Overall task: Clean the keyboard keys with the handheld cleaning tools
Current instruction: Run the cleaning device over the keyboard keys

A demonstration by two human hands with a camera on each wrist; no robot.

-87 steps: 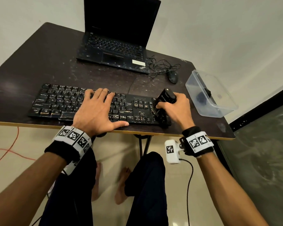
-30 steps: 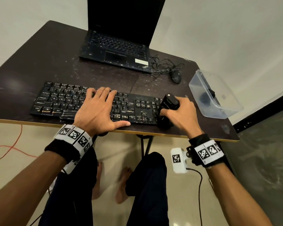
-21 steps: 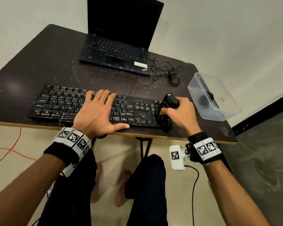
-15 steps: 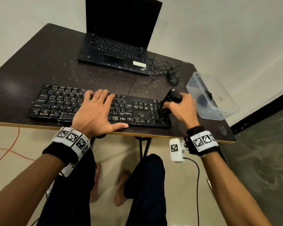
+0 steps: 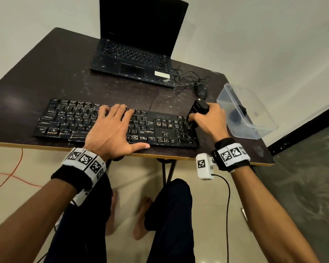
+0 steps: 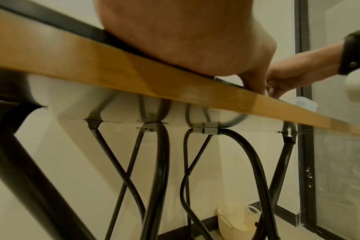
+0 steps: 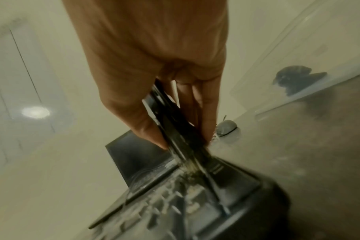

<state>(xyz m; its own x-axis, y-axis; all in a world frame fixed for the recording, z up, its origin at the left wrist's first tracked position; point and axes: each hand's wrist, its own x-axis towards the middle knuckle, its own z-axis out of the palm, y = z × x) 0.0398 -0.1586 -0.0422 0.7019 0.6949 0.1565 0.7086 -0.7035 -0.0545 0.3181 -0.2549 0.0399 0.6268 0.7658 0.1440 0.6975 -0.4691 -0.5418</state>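
Observation:
A black keyboard (image 5: 68, 120) lies along the near edge of the dark table (image 5: 46, 73). My left hand (image 5: 112, 130) lies flat on its middle keys with fingers straight, holding it in place; the left wrist view shows only the heel of that hand (image 6: 185, 40) on the table edge. My right hand (image 5: 207, 118) grips a black cleaning brush (image 5: 197, 111), its bristles down on the number pad's far right corner. In the right wrist view the brush (image 7: 175, 129) sits between thumb and fingers, bristles touching the blurred keys of the keyboard (image 7: 175, 203).
An open black laptop (image 5: 137, 59) stands at the back, with a wired mouse (image 5: 201, 90) and tangled cable beside it. A clear plastic tub (image 5: 245, 111) holding a dark item sits at the table's right. Table legs and a cream basket (image 6: 236, 222) are below.
My right hand has swept the brush from the keyboard's near right corner up to its far right corner. The left hand has stayed on the keys.

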